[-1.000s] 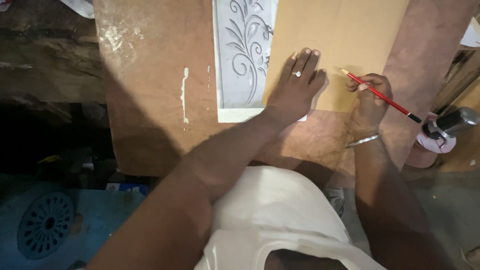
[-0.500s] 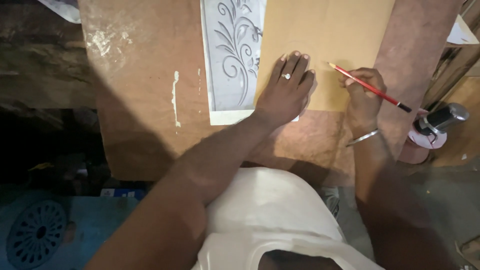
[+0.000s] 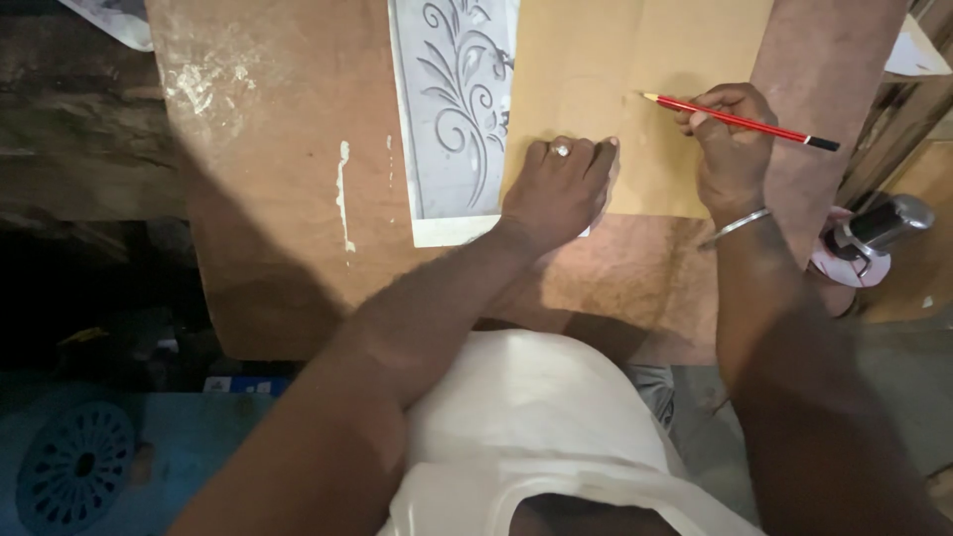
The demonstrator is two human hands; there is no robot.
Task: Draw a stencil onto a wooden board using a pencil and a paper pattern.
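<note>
1. Fingers of the left hand (image 3: 558,191) press flat, pinning the patterned sheet (image 3: 455,109) against the yellow board (image 3: 596,69).
2. Right hand (image 3: 730,149) pinches a red pencil (image 3: 740,121), tip poised over the board for marking.

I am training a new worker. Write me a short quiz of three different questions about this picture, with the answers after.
1. True or false: the left hand lies flat on the work, partly on the grey sheet with the floral pattern.
2. What does the right hand hold? A) a chisel B) a red pencil C) a brush
3. Fill in: the pencil's sharpened tip points toward the person's ____ side, over the tan board.

Key
1. True.
2. B, the red pencil.
3. Left.
</note>
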